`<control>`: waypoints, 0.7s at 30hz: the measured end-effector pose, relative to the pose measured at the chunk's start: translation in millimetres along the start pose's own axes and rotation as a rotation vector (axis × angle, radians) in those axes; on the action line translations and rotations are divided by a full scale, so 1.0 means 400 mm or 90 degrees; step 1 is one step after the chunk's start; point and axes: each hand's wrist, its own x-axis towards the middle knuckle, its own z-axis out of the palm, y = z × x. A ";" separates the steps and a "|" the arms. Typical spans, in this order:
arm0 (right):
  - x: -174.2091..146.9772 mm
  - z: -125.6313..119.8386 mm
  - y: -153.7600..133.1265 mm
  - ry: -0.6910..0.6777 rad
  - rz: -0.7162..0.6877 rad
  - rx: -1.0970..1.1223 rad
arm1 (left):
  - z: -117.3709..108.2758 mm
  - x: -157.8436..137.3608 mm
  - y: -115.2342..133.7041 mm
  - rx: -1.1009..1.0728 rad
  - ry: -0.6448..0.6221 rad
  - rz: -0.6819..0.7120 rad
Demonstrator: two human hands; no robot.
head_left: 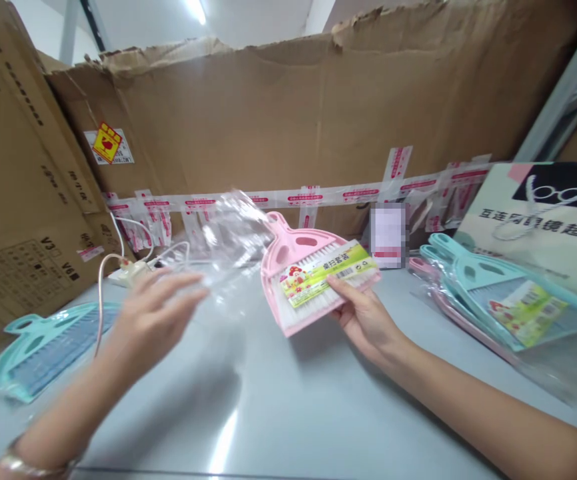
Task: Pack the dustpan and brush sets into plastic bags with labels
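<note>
Above the table, a pink dustpan [276, 267] is tilted, with a white-bristled brush [313, 297] lying inside it under a green and yellow printed label [301, 283]. My right hand [363, 317] grips its lower right edge, thumb on the label side and fingers behind. Crumpled clear plastic bag [233, 247] material trails leftward around the dustpan's handle, smeared by motion. My left hand [156, 313] is left of the plastic, blurred, its fingers stretched out and apart, with nothing visible in them. Whether its fingertips touch the plastic is unclear.
Bagged dustpan sets, teal [518, 280] over pink, lie at right beside a paper bag [558, 227]. Another teal dustpan [23, 360] lies at left near a cable [101, 300] and plug. A tall cardboard box wall [268, 127] bounds the table [278, 407] behind.
</note>
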 end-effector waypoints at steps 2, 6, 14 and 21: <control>0.004 -0.001 -0.020 0.026 -0.030 0.011 | 0.072 0.000 0.026 0.020 -0.162 0.087; 0.002 -0.022 -0.058 0.069 -0.057 0.004 | 0.132 -0.009 0.042 -0.034 -0.395 0.129; -0.135 -0.096 -0.051 0.190 0.225 0.009 | 0.142 -0.044 0.054 -0.088 -0.339 -0.005; -0.235 -0.065 -0.013 0.081 0.416 0.007 | 0.140 -0.073 0.080 -0.109 -0.262 -0.090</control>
